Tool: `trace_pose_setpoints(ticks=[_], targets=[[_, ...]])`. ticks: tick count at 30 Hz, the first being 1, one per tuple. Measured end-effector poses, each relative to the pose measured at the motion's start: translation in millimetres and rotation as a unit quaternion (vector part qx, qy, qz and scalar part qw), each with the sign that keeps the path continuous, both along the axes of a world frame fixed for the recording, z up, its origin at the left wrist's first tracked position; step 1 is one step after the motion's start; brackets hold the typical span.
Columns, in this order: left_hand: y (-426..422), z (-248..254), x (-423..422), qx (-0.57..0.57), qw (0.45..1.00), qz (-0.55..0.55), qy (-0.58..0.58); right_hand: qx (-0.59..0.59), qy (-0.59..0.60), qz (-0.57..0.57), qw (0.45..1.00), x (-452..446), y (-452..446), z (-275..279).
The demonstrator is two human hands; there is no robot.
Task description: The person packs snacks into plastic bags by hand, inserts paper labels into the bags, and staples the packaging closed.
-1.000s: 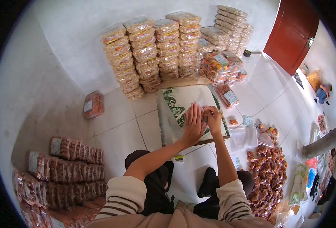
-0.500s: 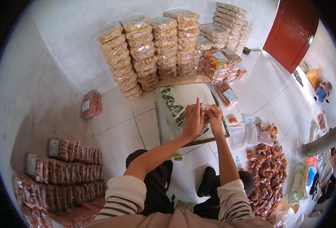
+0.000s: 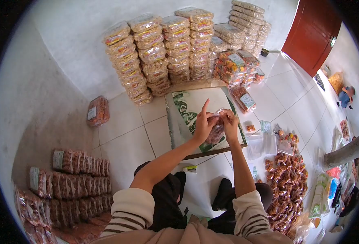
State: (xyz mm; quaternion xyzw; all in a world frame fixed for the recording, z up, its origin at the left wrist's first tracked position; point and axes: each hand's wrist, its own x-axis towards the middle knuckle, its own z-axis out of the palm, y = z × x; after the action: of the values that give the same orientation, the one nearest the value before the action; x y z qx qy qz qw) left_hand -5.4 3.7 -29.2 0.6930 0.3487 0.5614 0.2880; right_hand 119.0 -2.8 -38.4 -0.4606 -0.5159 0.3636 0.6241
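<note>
Over a low board-topped table (image 3: pixel 179 140), both hands are on a clear plastic bag of reddish-brown snacks (image 3: pixel 215 134). My left hand (image 3: pixel 204 125) grips the bag's upper left side, with its index finger pointing up and away. At the top edge of the bag, my right hand (image 3: pixel 230 123) pinches the plastic with closed fingers. Part of the bag hides behind the left hand and wrist. A white sheet with a green print (image 3: pixel 200 101) lies on the table under the hands.
Tall stacks of snack bags (image 3: pixel 149 57) stand by the wall. Packed brown bags (image 3: pixel 82 181) fill the left floor, with a single bag (image 3: pixel 98 111) farther off. Right of my leg lies a heap of small packets (image 3: pixel 287 183), near clear empty bags (image 3: pixel 262 145) and a label (image 3: pixel 265 126).
The left hand has tilted and shifted slightly left and down. More of the bag shows between the hands now. The right hand stays at the bag's top.
</note>
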Motion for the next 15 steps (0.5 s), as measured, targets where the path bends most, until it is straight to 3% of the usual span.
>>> trace_pose_setpoints(ticks=[5, 8, 10, 13, 15], targets=[[3.2, 3.6, -5.4, -0.001, 0.999, 0.012, 0.033, -0.001, 0.032, -0.041, 0.999, -11.1, -4.1, 7.0], [8.7, -0.9, -5.7, 0.016, 1.000, 0.004, 0.024, 0.011, -0.037, -0.064, 0.997, -8.8, 4.0, 0.0], [9.9, 0.1, -4.8, 0.027, 0.999, 0.010, 0.017, 0.034, -0.188, -0.139, 0.972, -10.8, 1.9, 12.3], [8.5, 2.1, -7.0, 0.012, 1.000, 0.018, 0.010, 0.119, -0.203, -0.197, 0.952, -1.3, 2.0, 20.7], [5.9, 1.7, -6.9, -0.018, 1.000, 0.018, 0.008, 0.105, -0.236, -0.223, 0.940, 6.6, -5.7, 20.2]])
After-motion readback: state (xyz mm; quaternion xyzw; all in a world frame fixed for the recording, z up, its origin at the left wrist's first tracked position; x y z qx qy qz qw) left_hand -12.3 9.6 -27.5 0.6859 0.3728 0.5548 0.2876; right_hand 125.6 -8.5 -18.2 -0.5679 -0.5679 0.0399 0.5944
